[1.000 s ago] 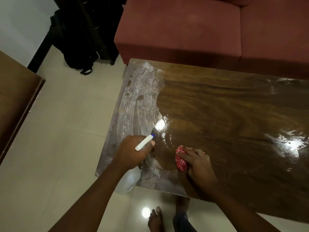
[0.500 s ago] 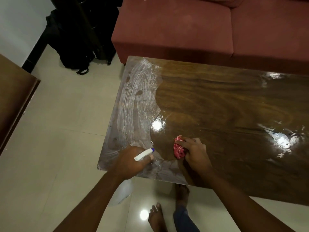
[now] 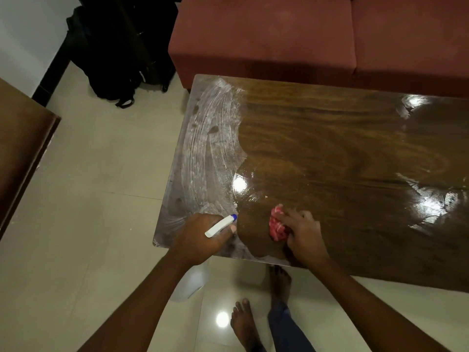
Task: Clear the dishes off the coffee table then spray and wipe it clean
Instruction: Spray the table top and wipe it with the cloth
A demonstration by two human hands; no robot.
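Note:
The wooden coffee table [image 3: 342,153] has a glossy top, with white smeared streaks across its left end [image 3: 208,148] and a darker wiped area to the right. My left hand [image 3: 200,237] grips a white spray bottle [image 3: 220,226] with a blue nozzle tip at the table's near left corner; the bottle's body [image 3: 189,283] hangs below the table edge. My right hand [image 3: 304,237] presses a crumpled red and white cloth [image 3: 276,226] onto the tabletop near the front edge. No dishes are visible on the table.
A red sofa [image 3: 304,39] runs along the table's far side. A black backpack [image 3: 111,54] sits on the tiled floor at the far left. A brown wooden piece of furniture [image 3: 22,138] stands at the left edge. My bare feet [image 3: 246,323] are under the table's front edge.
My right hand has slid the cloth a little to the right along the front of the table. My left hand has kept the spray bottle by the near left corner.

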